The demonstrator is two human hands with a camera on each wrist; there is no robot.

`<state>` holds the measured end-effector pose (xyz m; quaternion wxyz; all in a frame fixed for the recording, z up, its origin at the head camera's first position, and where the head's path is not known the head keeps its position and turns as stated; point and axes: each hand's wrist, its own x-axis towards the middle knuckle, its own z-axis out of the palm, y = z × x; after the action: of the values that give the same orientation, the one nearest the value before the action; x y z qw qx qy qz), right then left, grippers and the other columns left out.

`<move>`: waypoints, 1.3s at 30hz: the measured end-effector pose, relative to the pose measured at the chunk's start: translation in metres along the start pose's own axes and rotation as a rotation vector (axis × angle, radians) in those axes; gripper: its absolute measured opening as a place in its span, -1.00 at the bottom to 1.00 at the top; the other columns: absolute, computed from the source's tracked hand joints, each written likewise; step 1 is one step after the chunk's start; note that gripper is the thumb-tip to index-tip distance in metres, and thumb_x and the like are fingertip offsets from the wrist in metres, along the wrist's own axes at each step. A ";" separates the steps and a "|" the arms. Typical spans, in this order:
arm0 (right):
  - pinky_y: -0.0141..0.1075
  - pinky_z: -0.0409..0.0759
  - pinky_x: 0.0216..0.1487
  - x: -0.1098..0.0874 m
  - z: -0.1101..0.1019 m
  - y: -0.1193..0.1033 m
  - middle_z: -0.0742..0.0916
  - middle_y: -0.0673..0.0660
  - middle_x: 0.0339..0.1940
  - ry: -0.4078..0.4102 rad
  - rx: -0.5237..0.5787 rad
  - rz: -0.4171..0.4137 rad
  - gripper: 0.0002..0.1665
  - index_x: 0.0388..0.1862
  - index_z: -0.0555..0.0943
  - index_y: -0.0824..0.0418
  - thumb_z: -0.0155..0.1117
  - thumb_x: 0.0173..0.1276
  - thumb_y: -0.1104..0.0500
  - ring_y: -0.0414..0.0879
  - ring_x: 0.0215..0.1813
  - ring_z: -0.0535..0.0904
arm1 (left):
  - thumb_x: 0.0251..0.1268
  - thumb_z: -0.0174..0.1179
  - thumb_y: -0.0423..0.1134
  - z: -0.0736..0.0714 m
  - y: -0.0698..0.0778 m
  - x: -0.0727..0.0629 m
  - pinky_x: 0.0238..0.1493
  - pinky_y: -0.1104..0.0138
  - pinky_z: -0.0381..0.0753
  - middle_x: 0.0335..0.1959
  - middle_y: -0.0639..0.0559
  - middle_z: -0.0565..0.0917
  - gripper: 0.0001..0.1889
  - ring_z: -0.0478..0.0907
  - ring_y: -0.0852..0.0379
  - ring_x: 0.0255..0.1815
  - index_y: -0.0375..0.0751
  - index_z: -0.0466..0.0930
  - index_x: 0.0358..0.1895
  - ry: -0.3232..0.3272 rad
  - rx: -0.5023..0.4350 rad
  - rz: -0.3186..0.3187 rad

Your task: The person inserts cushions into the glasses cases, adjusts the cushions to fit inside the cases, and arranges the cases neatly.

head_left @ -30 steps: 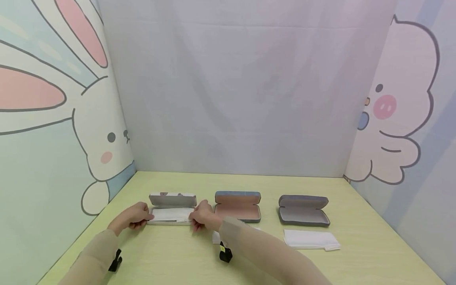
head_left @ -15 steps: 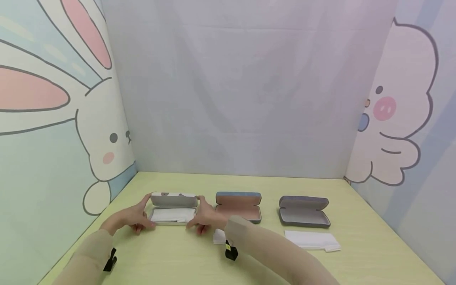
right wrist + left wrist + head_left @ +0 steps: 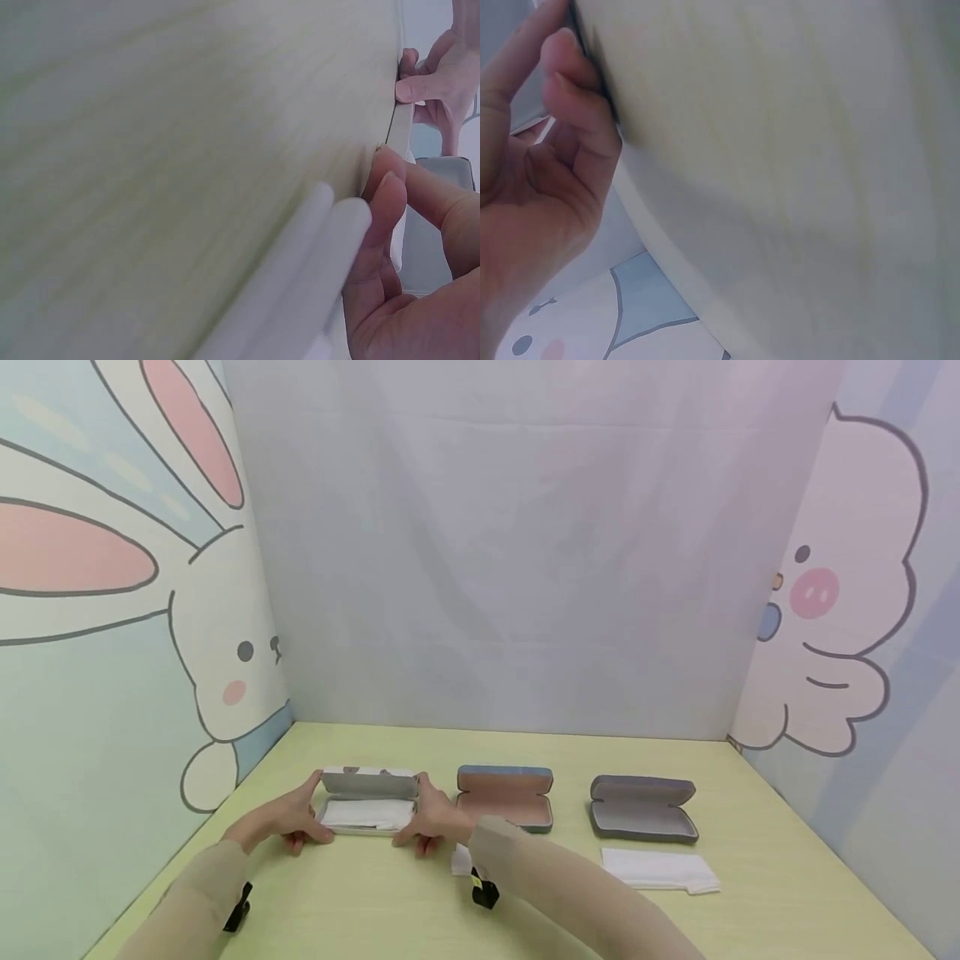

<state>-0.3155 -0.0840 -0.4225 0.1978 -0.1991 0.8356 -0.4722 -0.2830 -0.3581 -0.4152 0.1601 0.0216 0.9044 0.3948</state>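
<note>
A white-edged glasses case (image 3: 371, 783) lies open at the left of the table in the head view, its lid raised. Inside its base lies a folded white cloth (image 3: 366, 814). At the case's left end my left hand (image 3: 288, 818) holds it, index finger up at the lid's corner and thumb at the base's front corner. My right hand (image 3: 435, 814) grips the opposite end in the same spread way. Both hands also show in the right wrist view, at the edge of the case; the left wrist view shows curled fingers (image 3: 585, 112) low against the tabletop.
Right of my right hand stand an open blue glasses case (image 3: 504, 810) with a pinkish lining and an open grey glasses case (image 3: 643, 818). A folded white cloth (image 3: 660, 870) lies before the grey one. Another white cloth (image 3: 461, 860) is partly hidden by my right sleeve.
Both hands were at the cloth's ends inside the case; they have moved off it to the case's ends, index fingers raised to the lid and thumbs lowered to the front edge.
</note>
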 end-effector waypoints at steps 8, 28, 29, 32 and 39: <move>-0.27 0.49 -0.81 -0.001 0.004 0.002 0.63 0.20 -0.74 0.003 0.001 -0.014 0.34 0.54 -0.15 0.11 0.58 -0.02 0.24 -0.08 -0.85 0.44 | -0.01 0.49 -0.17 0.003 0.002 -0.002 -0.74 0.42 0.49 -0.68 -0.06 0.55 0.37 0.41 0.21 -0.81 -0.28 -0.65 0.46 0.011 0.007 0.007; -0.24 0.50 -0.84 0.002 0.009 -0.001 0.63 0.20 -0.74 0.107 -0.100 -0.008 0.36 0.51 -0.08 0.18 0.65 -0.10 0.15 -0.10 -0.90 0.43 | -0.07 0.51 -0.02 0.010 0.008 -0.002 -0.75 0.46 0.41 -0.75 0.04 0.45 0.40 0.34 0.20 -0.82 -0.39 -0.57 0.47 0.076 0.131 -0.054; -0.25 0.50 -0.84 0.002 0.009 -0.001 0.63 0.20 -0.76 0.102 -0.099 -0.006 0.37 0.52 -0.11 0.18 0.64 -0.09 0.15 -0.10 -0.90 0.42 | -0.07 0.51 -0.02 0.010 0.008 -0.002 -0.75 0.46 0.41 -0.75 0.04 0.45 0.39 0.34 0.21 -0.82 -0.39 -0.57 0.47 0.077 0.131 -0.051; -0.25 0.49 -0.85 0.001 0.009 0.000 0.63 0.20 -0.77 0.096 -0.096 -0.006 0.35 0.52 -0.10 0.17 0.63 -0.07 0.15 -0.10 -0.89 0.42 | -0.06 0.50 -0.03 0.010 0.008 -0.003 -0.75 0.46 0.39 -0.75 0.04 0.46 0.39 0.34 0.21 -0.81 -0.41 -0.58 0.46 0.077 0.123 -0.042; -0.24 0.49 -0.84 0.001 0.009 -0.001 0.62 0.19 -0.77 0.082 -0.089 -0.022 0.21 0.44 -0.01 0.17 0.61 -0.03 0.17 -0.07 -0.88 0.44 | -0.04 0.49 -0.07 0.008 0.005 -0.002 -0.76 0.45 0.40 -0.75 0.04 0.47 0.39 0.34 0.21 -0.82 -0.38 -0.62 0.46 0.063 0.086 -0.003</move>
<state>-0.3119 -0.0913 -0.4263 0.1491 -0.1973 0.8610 -0.4445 -0.2786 -0.3492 -0.4164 0.1310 0.0146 0.9253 0.3557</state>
